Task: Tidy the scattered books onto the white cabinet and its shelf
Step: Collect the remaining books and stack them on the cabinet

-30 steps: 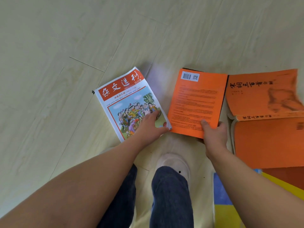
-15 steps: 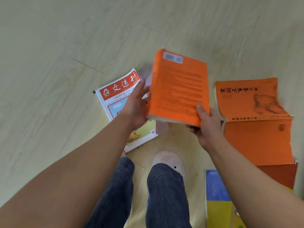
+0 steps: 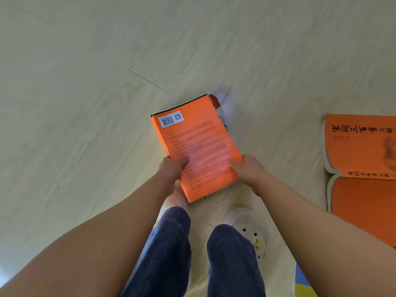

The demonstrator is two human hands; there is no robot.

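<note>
An orange book [image 3: 197,144] with a barcode at its far left corner lies back cover up on top of the red-and-white magazine [image 3: 215,102], of which only a sliver shows at the far right edge. My left hand [image 3: 172,169] grips the near left edge of the stack, thumb on the cover. My right hand [image 3: 246,168] grips the near right edge. Another orange book [image 3: 362,144] lies on the floor at the right, with a second orange book [image 3: 364,202] just nearer to me. The white cabinet is out of view.
Pale wood-look floor [image 3: 107,103] spreads to the left and far side. My legs in dark jeans [image 3: 171,243] and a white shoe [image 3: 250,226] stand below the stack. A blue-and-yellow book corner [image 3: 304,286] shows at the bottom right.
The orange book, tilted up above the magazine half a second ago, now lies flat over it. My left hand has shifted from the magazine to the stack's near left edge. The view has swung left.
</note>
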